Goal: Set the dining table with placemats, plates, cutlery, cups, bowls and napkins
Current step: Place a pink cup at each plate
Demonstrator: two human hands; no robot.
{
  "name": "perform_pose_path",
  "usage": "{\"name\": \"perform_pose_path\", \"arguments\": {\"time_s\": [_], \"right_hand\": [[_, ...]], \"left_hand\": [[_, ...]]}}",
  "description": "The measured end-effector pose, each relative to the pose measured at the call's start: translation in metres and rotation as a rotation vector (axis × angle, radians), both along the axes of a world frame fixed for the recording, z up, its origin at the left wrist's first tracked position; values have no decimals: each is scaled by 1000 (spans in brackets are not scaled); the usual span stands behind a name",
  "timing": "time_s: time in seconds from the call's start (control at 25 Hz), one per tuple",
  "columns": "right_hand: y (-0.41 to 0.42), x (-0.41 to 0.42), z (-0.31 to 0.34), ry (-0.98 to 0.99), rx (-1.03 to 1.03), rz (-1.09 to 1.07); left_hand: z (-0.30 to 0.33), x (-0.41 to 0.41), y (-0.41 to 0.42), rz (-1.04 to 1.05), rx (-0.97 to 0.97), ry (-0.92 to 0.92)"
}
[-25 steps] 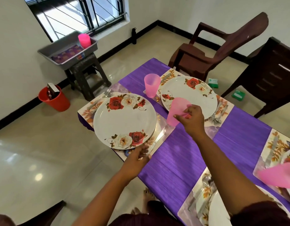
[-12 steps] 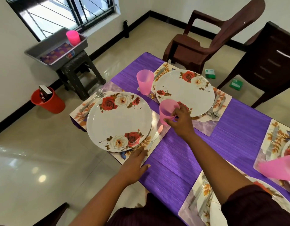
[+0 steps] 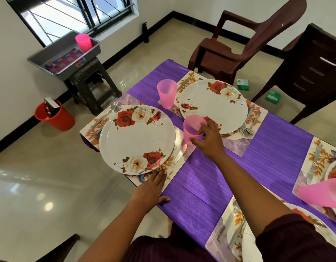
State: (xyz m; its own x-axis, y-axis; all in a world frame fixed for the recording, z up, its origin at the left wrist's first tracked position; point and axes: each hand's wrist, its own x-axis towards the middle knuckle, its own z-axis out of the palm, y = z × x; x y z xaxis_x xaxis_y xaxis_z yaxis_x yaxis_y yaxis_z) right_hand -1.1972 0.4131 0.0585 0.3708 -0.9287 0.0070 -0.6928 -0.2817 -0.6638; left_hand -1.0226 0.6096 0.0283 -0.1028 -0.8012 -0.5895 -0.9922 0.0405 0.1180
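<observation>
At the near plate's (image 3: 137,139) three o'clock, the right hand (image 3: 210,141) pinched an upright pink cup (image 3: 192,127) over the placemat corner (image 3: 184,148); the left hand (image 3: 151,188) lay flat on the desk (image 3: 197,178) edge.

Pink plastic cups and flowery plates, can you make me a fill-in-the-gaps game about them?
1. The right hand holds a pink plastic cup between two round white plates painted with red ____.
2. The cloth on the table is ____.
3. The left hand lies flat beside the near rose plate, on the table's ____.
4. By the window, another pink cup stands in a grey ____.

Missing words: roses; purple; edge; tray
</observation>
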Motion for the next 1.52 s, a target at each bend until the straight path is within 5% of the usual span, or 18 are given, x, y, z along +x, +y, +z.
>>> {"name": "perform_pose_path", "arguments": {"time_s": [0.56,0.72,1.52], "right_hand": [[2,0,-6,-9,13,-25],[3,-1,-5,-26,13,-27],[6,0,-6,-2,-27,-31]], "left_hand": [[-7,19,-6,-162,6,-28],[-4,14,-5,-204,-190,-18],[-6,29,-1,-112,-137,162]]}}
